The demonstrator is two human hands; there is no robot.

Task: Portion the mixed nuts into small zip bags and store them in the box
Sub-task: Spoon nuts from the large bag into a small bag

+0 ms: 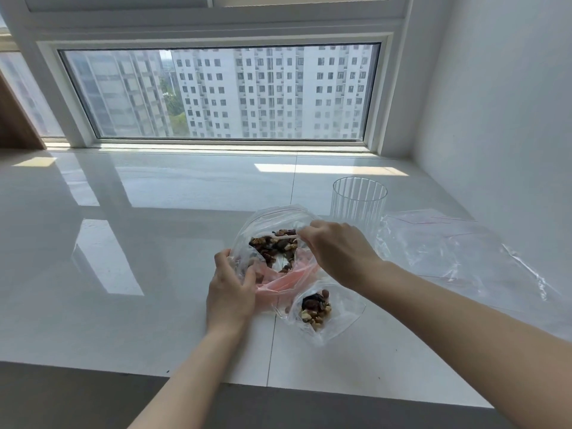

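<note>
Both forearms bare to the frame edge, no sleeves visible; left hand [230, 292] and right hand [339, 252] without gloves, rings, watch or bands on wrists; fingernails short where visible, otherwise unmarked.

Glossy white tiled table [154, 243] runs up to a wide white-framed window [219, 91], with sunlit patches [328, 169] and window reflections on its surface. White high-rise apartment blocks [272, 91] and some green trees show through the glass, daylight bright. Plain white wall [495, 103] on the right, wooden panel [15, 122] at far left, dark grey floor strip [77, 397] along the near edge.
</note>
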